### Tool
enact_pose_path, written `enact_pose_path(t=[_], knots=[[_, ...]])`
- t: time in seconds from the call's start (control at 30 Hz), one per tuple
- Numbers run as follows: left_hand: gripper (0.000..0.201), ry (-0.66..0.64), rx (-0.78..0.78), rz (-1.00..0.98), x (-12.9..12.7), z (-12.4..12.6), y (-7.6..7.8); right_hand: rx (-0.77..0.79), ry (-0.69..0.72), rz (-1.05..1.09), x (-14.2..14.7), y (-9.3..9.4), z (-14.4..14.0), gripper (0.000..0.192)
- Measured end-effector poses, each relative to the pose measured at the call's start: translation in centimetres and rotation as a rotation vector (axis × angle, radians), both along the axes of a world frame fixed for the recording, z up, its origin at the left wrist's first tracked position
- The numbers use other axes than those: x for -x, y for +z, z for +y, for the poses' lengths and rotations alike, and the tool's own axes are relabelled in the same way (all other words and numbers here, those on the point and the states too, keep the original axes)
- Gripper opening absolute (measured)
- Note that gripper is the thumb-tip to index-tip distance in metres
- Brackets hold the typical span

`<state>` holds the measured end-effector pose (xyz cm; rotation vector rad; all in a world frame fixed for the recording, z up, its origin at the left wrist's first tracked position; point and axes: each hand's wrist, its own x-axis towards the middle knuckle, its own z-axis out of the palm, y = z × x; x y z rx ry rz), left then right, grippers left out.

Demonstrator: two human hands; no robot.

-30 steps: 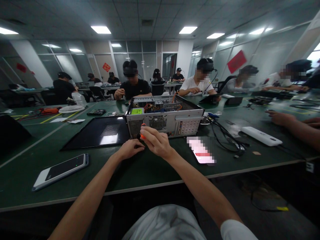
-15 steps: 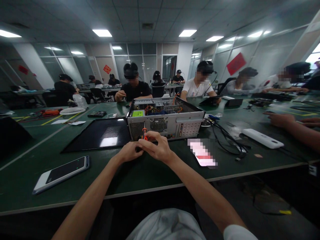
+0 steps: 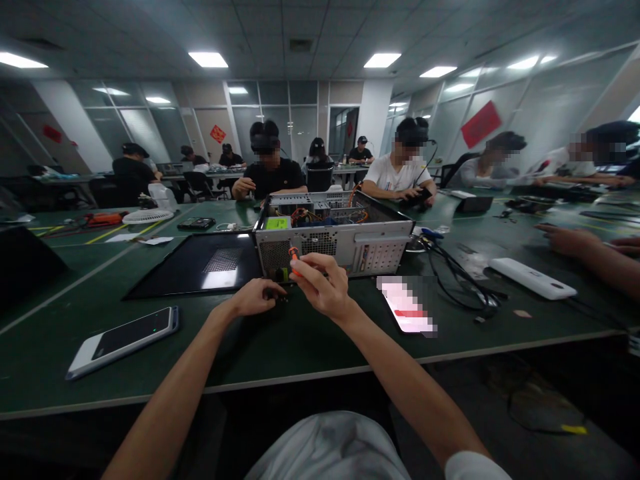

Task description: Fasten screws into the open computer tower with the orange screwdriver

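Orange screwdriver [image 3: 295, 257] pinched by the right hand [image 3: 325, 287], open computer case [image 3: 345, 241] just beyond; left hand [image 3: 251, 298] curled, its hold I cannot tell. Screw work seems underway, calling next for steady aim.

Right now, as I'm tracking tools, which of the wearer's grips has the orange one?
The right grip: it pinches the orange tool. The left grip, near the black panel, shows no tool.
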<state>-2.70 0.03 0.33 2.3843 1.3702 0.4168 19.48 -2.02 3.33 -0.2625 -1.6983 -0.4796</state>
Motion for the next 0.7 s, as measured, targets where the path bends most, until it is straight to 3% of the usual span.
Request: enact_pose_path(t=[0.3,0.7], knots=[[0.027,-0.025,-0.014,-0.005,0.0,0.1,-0.3,-0.046,-0.034,0.005,0.3,0.8,-0.5,0.036],[0.024,-0.052,-0.07,-0.118,-0.7,0.1,-1.4,0.002,0.036,-0.076,0.6,-0.5,-0.4,0.029]])
